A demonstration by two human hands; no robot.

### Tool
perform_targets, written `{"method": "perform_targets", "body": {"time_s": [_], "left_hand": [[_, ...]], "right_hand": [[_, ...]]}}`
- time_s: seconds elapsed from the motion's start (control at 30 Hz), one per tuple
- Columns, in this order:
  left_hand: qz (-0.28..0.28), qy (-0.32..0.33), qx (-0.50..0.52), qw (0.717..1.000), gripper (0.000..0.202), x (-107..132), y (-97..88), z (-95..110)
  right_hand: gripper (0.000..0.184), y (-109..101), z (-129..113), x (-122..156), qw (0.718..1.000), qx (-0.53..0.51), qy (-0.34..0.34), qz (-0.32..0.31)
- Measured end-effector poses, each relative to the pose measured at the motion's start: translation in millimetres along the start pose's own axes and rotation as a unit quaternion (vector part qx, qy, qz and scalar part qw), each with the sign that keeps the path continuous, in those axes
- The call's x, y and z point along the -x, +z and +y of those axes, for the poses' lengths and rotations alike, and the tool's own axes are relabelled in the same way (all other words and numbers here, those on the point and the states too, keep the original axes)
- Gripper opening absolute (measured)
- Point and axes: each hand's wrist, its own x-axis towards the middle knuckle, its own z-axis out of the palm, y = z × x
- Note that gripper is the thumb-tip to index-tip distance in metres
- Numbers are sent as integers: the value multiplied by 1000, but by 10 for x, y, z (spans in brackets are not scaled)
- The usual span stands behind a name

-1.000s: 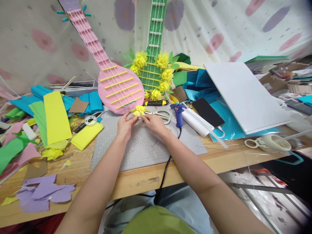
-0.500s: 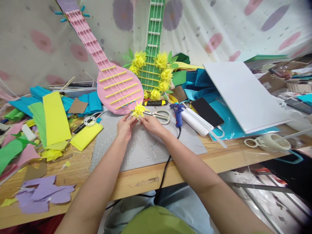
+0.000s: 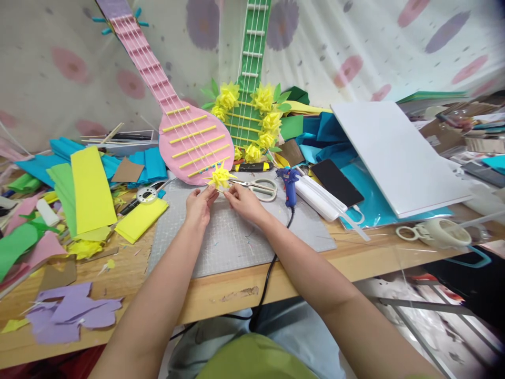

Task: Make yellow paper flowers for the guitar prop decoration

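A small yellow paper flower (image 3: 220, 177) is held between both hands above the far edge of the grey cutting mat (image 3: 232, 237). My left hand (image 3: 200, 206) pinches its left side with closed fingers. My right hand (image 3: 245, 202) pinches its right side, fingers closed too. The flower sits just in front of the lower rim of the pink paper guitar (image 3: 189, 142). Behind it leans a green paper guitar (image 3: 248, 105) ringed with yellow flowers.
Scissors (image 3: 260, 188) and a blue glue gun (image 3: 290, 187) lie right of the hands, its cord running off the table's front edge. A white board (image 3: 394, 152), phone (image 3: 335, 181), tape roll (image 3: 147, 195) and coloured paper scraps (image 3: 87, 189) crowd the wooden table (image 3: 236, 287).
The flower has been turned and opened out between the fingers and shifted slightly left. Both hands stay in nearly the same place.
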Motion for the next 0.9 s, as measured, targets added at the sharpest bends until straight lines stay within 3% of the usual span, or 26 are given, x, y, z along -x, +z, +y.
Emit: {"method": "perform_targets", "body": {"time_s": [0.2, 0.33, 0.57, 0.77, 0.9], "left_hand": [[-13, -8, 34, 999, 34, -24, -13, -19], [-26, -28, 64, 997, 19, -37, -11, -41], [-19, -45, 80, 996, 9, -60, 2, -57], [-14, -35, 93, 995, 12, -72, 1, -46], [-18, -39, 85, 995, 11, -45, 7, -30]], "right_hand": [[23, 2, -35, 21, 1000, 6, -2, -5], [24, -16, -80, 29, 1000, 25, 5, -12], [33, -17, -121, 27, 997, 55, 14, -55], [23, 18, -126, 71, 998, 64, -7, 3], [20, 19, -144, 73, 996, 86, 0, 2]]}}
